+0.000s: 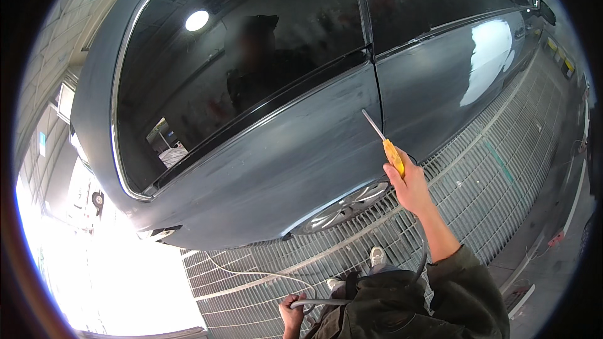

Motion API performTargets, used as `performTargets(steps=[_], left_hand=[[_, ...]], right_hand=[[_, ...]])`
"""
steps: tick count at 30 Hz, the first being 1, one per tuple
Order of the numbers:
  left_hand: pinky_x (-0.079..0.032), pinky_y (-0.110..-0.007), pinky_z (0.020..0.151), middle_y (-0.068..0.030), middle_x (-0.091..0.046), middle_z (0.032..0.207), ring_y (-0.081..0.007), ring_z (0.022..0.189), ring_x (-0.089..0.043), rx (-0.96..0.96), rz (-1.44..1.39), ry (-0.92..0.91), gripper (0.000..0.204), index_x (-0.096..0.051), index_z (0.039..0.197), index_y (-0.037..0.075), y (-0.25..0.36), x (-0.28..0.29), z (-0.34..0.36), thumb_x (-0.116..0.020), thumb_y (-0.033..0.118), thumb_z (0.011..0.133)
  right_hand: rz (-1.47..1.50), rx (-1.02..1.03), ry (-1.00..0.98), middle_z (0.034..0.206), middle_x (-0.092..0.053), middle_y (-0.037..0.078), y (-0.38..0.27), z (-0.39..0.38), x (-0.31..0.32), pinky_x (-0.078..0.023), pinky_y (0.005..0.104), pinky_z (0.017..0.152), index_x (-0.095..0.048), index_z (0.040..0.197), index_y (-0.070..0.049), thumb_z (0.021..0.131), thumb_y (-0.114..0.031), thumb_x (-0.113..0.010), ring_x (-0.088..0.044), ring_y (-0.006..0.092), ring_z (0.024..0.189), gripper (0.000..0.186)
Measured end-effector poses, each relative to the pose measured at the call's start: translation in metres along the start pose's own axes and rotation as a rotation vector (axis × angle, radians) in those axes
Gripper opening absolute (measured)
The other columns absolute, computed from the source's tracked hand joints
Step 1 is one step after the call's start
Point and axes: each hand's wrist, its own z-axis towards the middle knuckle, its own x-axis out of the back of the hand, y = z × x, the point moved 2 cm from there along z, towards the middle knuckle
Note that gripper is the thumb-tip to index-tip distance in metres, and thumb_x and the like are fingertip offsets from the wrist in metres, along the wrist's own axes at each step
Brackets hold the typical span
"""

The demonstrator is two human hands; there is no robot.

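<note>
My right hand (411, 188) is closed round the yellow handle of an air blow gun (392, 154). Its thin metal nozzle slants up and left toward the dull dark-grey side of a car (282, 144), close to the seam between two panels. Whether the tip touches the paint I cannot tell. Low in the picture, my left hand (292, 315) is wrapped round a grey hose (321, 302), which passes in front of my body. Another stretch of hose hangs below my right wrist.
Metal floor grating (465, 194) runs along the car, with my shoes (377, 255) on it. A thin pale hose (251, 272) lies across the grating. The car's wheel (342, 209) shows beneath the panel. Bright light floods an opening at the lower left.
</note>
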Motion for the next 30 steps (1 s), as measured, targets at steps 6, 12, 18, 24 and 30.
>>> performTargets(steps=[6, 12, 18, 24, 30], left_hand=[[-0.035, -0.025, 0.053, 0.0062, -0.054, 0.061, -0.0030, 0.060, -0.043, -0.041, 0.021, 0.013, 0.034, -0.065, 0.068, 0.002, -0.014, 0.003, 0.000, -0.084, 0.020, 0.090], [-0.037, -0.026, 0.054, 0.0036, -0.057, 0.061, -0.0039, 0.060, -0.046, -0.036, -0.006, 0.031, 0.033, -0.066, 0.069, 0.001, -0.009, 0.003, -0.005, -0.084, 0.020, 0.089], [-0.037, -0.026, 0.054, 0.0035, -0.057, 0.061, -0.0043, 0.061, -0.046, -0.022, -0.018, 0.064, 0.033, -0.065, 0.069, 0.001, -0.020, 0.004, -0.012, -0.084, 0.018, 0.089], [-0.038, -0.028, 0.054, 0.0018, -0.057, 0.063, -0.0053, 0.061, -0.047, -0.030, -0.019, 0.027, 0.033, -0.065, 0.069, 0.000, -0.016, -0.001, -0.011, -0.083, 0.017, 0.091], [-0.040, -0.027, 0.053, 0.0010, -0.059, 0.060, -0.0054, 0.059, -0.050, -0.024, -0.047, 0.034, 0.034, -0.067, 0.069, 0.000, -0.006, -0.003, -0.011, -0.082, 0.020, 0.092]], right_hand=[[-0.090, 0.083, -0.116, 0.078, -0.069, 0.022, -0.035, 0.010, -0.018, -0.053, 0.0465, 0.064, -0.053, 0.140, -0.002, 0.104, -0.035, -0.061, -0.070, 0.0432, 0.074, 0.051], [-0.101, 0.215, -0.226, 0.081, -0.071, 0.022, -0.056, 0.021, -0.049, -0.054, 0.0506, 0.069, -0.052, 0.137, 0.000, 0.105, -0.038, -0.058, -0.070, 0.0442, 0.075, 0.050], [-0.124, 0.208, -0.186, 0.079, -0.070, 0.022, -0.069, 0.035, -0.049, -0.054, 0.0494, 0.066, -0.053, 0.137, 0.000, 0.105, -0.038, -0.059, -0.070, 0.0433, 0.073, 0.050], [-0.172, 0.179, -0.103, 0.069, -0.067, 0.019, -0.066, 0.049, -0.021, -0.053, 0.0473, 0.064, -0.054, 0.138, -0.001, 0.104, -0.036, -0.060, -0.069, 0.0420, 0.068, 0.049], [-0.220, 0.166, -0.005, 0.076, -0.069, 0.021, -0.063, 0.060, 0.011, -0.054, 0.0470, 0.069, -0.056, 0.137, -0.001, 0.104, -0.036, -0.061, -0.071, 0.0432, 0.077, 0.049]])
